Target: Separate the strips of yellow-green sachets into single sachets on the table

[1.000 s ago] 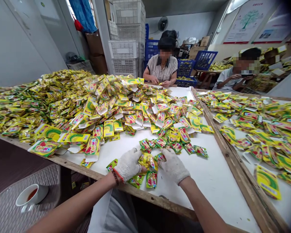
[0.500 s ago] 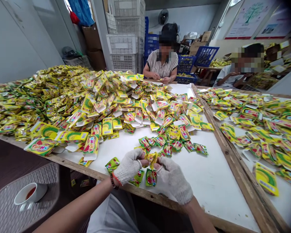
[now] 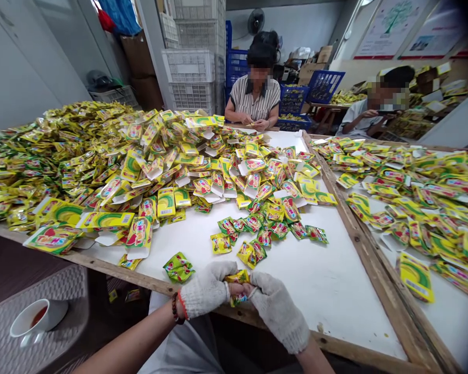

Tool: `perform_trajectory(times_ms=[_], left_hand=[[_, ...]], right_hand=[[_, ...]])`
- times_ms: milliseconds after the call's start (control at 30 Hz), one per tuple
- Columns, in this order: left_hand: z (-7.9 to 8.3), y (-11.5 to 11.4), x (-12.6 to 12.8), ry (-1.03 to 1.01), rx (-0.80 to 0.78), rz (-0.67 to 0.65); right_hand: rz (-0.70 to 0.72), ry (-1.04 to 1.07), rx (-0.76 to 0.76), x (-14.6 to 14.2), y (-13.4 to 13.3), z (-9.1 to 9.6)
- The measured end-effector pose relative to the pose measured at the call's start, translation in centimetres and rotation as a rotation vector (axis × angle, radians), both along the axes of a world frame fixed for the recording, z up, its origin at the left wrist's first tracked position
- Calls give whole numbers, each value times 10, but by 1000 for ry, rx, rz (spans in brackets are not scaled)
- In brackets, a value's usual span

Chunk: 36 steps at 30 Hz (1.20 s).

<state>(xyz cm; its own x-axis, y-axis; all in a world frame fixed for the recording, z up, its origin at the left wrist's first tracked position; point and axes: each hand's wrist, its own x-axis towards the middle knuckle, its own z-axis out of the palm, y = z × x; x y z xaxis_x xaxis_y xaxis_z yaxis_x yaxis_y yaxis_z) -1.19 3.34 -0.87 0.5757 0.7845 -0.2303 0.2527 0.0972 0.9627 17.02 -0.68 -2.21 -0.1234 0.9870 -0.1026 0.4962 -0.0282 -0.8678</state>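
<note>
Low over the table's front edge, my left hand [image 3: 208, 292] and my right hand [image 3: 278, 311], both in white fingerless-tipped knit gloves, meet with bent fingers. Between them they pinch small candy packets [image 3: 237, 277]: a yellow one on top and another partly hidden underneath. A green packet [image 3: 178, 267] lies on the white tabletop [image 3: 315, 280] to the left of my left hand. Just beyond my fingers are a yellow packet [image 3: 220, 243] and a pair of packets [image 3: 247, 253]. Further off sits a loose cluster of green and red packets [image 3: 271, 236].
A large heap of yellow boxes [image 3: 166, 201] and packets covers the table's left and back. A wooden divider [image 3: 359, 234] separates more packets at right. A cup [image 3: 39, 317] stands on a stool [image 3: 74, 291] at lower left. Two people [image 3: 253, 98] sit across the table.
Both hands have moved down toward the table edge. The packets that lay below them no longer show on the tabletop. The view has shifted slightly.
</note>
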Motion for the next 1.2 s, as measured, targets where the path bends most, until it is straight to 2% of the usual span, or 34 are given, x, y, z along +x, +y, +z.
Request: perform_trajectory(times_ms=[100, 200, 267, 333, 400, 500, 567, 633, 733, 867, 933, 1067, 1200], left_hand=[[0, 2, 1, -15, 31, 109], [-1, 5, 0, -89, 12, 219], [-2, 5, 0, -131, -15, 275], [-6, 5, -1, -147, -54, 326], [-11, 5, 0, -177, -105, 372], [-15, 6, 3, -279, -207, 405], [-13, 6, 7, -331, -233, 406], [-9, 5, 11, -348, -207, 382], [-4, 1, 16, -298, -90, 306], [-4, -1, 17, -141, 81, 235], [-5, 1, 16, -120, 102, 244], [-6, 3, 18, -150, 87, 287], [-7, 1, 22, 30, 254, 382]], right_hand=[[-105, -125, 50, 15, 18, -3], [-242, -374, 127, 29, 41, -11], [-238, -510, 100, 33, 51, -18], [-212, -554, 63, 34, 55, -21], [-252, -485, 88, 34, 51, -19], [-318, -151, 94, 36, 38, -6], [-229, 121, -7, 35, 27, 6], [-69, 283, -143, 31, 19, 15], [67, 233, -264, 23, 15, 18], [125, 74, -282, 21, 18, 11], [103, 32, -188, 21, 19, 6], [-41, 61, 30, 13, 21, -5], [-32, 92, 103, -4, 25, -15]])
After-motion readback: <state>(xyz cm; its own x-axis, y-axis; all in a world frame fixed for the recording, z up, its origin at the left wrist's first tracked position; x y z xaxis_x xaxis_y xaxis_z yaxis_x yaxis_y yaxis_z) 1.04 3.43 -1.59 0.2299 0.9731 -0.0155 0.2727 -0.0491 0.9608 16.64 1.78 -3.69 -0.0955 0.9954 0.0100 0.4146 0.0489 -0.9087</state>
